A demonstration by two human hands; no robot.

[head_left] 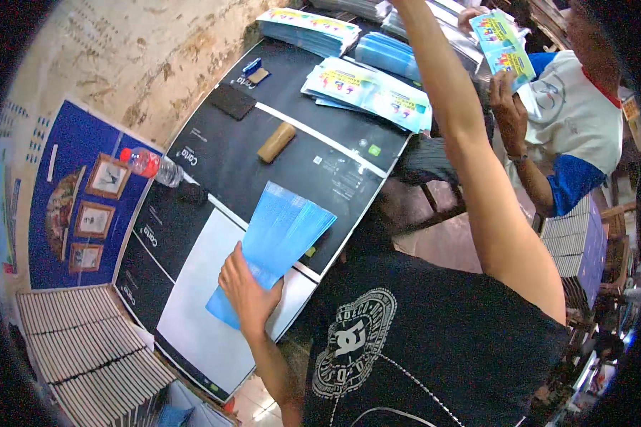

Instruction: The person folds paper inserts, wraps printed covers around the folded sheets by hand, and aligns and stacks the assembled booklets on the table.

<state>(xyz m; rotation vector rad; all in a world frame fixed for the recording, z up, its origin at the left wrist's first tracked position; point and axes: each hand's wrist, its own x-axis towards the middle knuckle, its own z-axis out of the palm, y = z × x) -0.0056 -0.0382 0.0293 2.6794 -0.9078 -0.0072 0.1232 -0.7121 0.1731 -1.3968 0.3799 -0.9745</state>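
My left hand grips a stack of light blue folded sheets across its lower part, thumb along one long edge and fingers along the other. The stack's far end fans out into many thin edges. It rests over a white sheet on the black-covered table. My right arm stretches up and away past the top edge of the picture, so its hand is out of sight. Beside that forearm lie piles of printed leaflets, with a blue-edged stack behind them.
A tan block, a dark flat pad and a red-capped plastic bottle sit on the table. Stacked books stand at the lower left. At the right a co-worker holds a colourful leaflet.
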